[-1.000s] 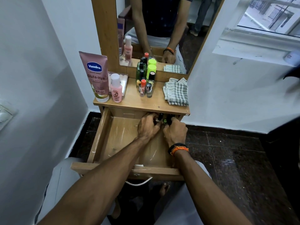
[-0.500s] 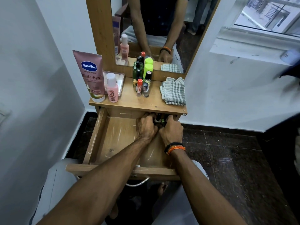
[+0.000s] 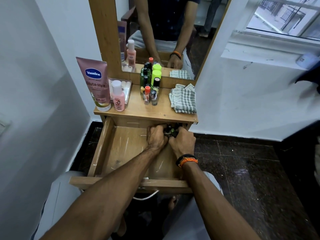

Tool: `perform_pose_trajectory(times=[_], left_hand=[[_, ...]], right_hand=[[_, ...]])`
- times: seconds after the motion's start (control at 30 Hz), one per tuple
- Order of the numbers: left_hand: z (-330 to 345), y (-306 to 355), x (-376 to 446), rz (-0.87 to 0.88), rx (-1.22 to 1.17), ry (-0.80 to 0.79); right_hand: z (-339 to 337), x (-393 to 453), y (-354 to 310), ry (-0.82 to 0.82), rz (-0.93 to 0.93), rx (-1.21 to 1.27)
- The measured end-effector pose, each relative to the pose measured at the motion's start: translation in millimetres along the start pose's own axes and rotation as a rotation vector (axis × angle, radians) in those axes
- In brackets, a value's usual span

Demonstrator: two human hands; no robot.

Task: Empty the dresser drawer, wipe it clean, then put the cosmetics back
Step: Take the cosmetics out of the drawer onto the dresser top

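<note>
The wooden drawer [image 3: 110, 146] is pulled out under the dresser top [image 3: 155, 113]. At its back right corner, my left hand [image 3: 156, 136] and my right hand [image 3: 182, 142] both curl around a cluster of small dark cosmetic bottles [image 3: 170, 130], mostly hidden by my fingers and the dresser top's edge. The rest of the drawer floor is bare, with pale scratches. On the dresser top stand a pink Vaseline tube [image 3: 97, 84], a small pink bottle [image 3: 118, 97], green and lime bottles [image 3: 152, 78] and small vials [image 3: 150, 97].
A folded grey checked cloth [image 3: 184, 99] lies at the right of the dresser top. A clear tray [image 3: 127, 90] sits behind the pink bottle. The mirror [image 3: 166, 35] stands at the back. White walls flank the dresser; a dark tiled floor [image 3: 242, 170] lies to the right.
Both hands stay clasped on the bottles at the drawer's back right corner. The view has shifted slightly.
</note>
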State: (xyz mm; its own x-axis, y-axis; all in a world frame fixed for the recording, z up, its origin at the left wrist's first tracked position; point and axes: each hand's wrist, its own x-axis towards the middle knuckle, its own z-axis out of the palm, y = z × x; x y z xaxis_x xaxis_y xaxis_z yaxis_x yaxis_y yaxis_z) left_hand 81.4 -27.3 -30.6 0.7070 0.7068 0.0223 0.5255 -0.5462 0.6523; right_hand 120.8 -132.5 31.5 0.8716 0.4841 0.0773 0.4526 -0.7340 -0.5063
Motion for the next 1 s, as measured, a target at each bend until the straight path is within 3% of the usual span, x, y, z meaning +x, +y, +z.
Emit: perform_pose_trajectory(times=[0.23,0.6,0.8,1.0], left_hand=[[-42.7,5.8,-18.9,0.093,-0.140,-0.098],[-98.7,-8.0,-27.5,0.225,-0.300,0.055],[-134.5,5.7,-14.4,0.255,-0.265,0.180],[-137.4,9.3,0.1,0.165,-0.277,0.257]], right_hand=[[-8.5,-11.8,10.3,0.071,0.024,0.194],[-26.8,-5.4,-18.4,0.212,-0.181,0.353],[-37.4,23.7,-55.1,0.190,-0.270,0.362],[-29.4,45.5,-68.0,0.133,-0.335,0.270]])
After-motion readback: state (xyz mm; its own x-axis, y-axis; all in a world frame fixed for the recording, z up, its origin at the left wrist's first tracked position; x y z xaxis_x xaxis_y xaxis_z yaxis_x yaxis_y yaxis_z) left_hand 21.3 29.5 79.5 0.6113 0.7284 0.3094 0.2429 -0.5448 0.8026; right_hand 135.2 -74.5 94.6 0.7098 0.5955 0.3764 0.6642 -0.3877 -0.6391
